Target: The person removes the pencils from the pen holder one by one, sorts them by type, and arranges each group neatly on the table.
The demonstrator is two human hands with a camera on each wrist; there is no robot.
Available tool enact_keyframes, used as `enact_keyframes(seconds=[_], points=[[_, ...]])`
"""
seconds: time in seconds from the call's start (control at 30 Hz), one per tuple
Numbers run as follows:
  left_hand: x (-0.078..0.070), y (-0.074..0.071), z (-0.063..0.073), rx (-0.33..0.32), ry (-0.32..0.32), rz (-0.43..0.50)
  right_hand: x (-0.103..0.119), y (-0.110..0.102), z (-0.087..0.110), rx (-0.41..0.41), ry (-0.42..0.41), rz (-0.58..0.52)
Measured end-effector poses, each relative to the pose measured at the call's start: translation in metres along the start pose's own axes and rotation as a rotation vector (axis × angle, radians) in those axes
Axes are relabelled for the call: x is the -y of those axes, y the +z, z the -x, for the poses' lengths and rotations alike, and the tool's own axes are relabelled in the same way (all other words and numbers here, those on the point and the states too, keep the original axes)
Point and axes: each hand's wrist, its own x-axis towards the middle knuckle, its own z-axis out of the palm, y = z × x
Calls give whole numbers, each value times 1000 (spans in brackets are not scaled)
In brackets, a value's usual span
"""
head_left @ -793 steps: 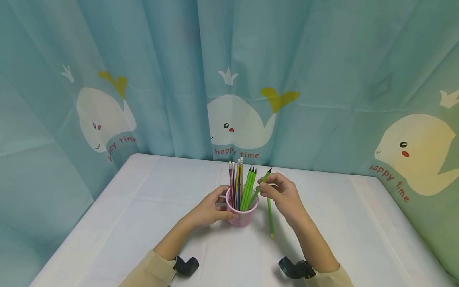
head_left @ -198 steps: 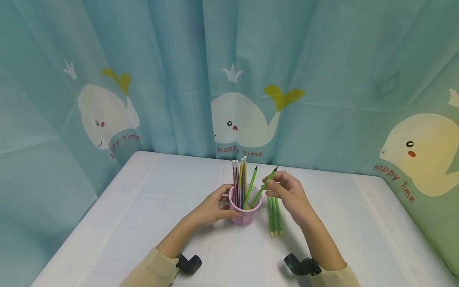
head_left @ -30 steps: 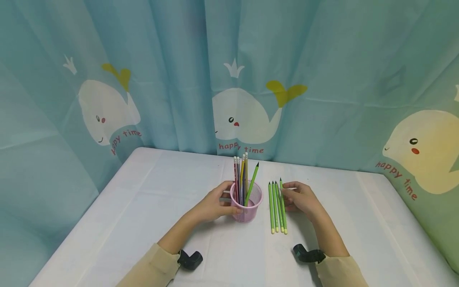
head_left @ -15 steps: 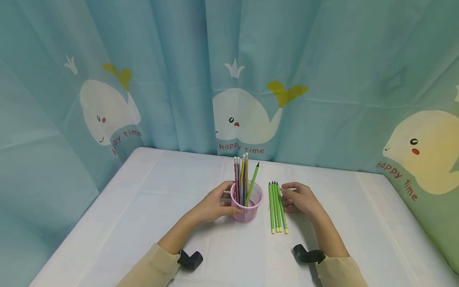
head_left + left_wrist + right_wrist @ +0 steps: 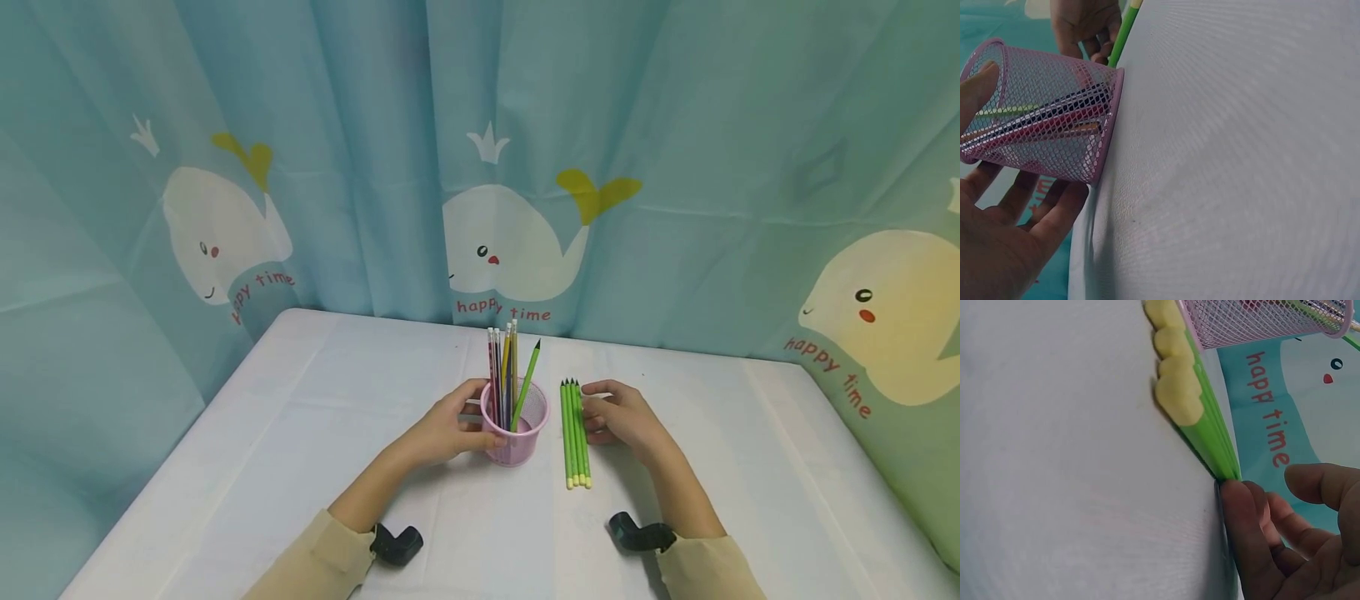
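Observation:
My left hand (image 5: 437, 432) holds a pink mesh pencil cup (image 5: 516, 454), thumb on its near side and fingers round the far side. Inside lean one green pencil (image 5: 528, 382), black tip up, and several other pencils (image 5: 494, 357) with white eraser ends up. Right of the cup, several green pencils (image 5: 574, 442) lie side by side on the table, black points away from me. Fingers of my right hand (image 5: 621, 421) touch the outer side of this row. In the right wrist view the thumb (image 5: 1316, 482) stands apart from the pencils, whose yellow ends (image 5: 1179, 400) face the camera.
A white-covered table (image 5: 315, 433) lies under everything. Behind it hangs a blue-green curtain (image 5: 360, 167) with whale prints. Each wrist wears a black camera mount, one on the left (image 5: 397, 546) and one on the right (image 5: 640, 533).
Over the longer span, green pencils have gone from the cup to the table. In the last second my right hand has moved left, and the rightmost pencil now lies against the others. The left hand stays.

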Motion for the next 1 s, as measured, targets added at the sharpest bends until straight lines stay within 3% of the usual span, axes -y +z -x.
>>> enact_keyframes(seconds=[0.37,0.57,0.83,1.0], points=[[1,0,0,-6,-4,-8,6,-4,4,-7,-44,6],[1,1,0,-8,-1,-9,13,-2,6,18,-93,-68],[1,0,1,-10,0,2,22,6,12,148,-201,-169],[1,0,1,-11,3,5,30,14,18,222,-279,-153]])
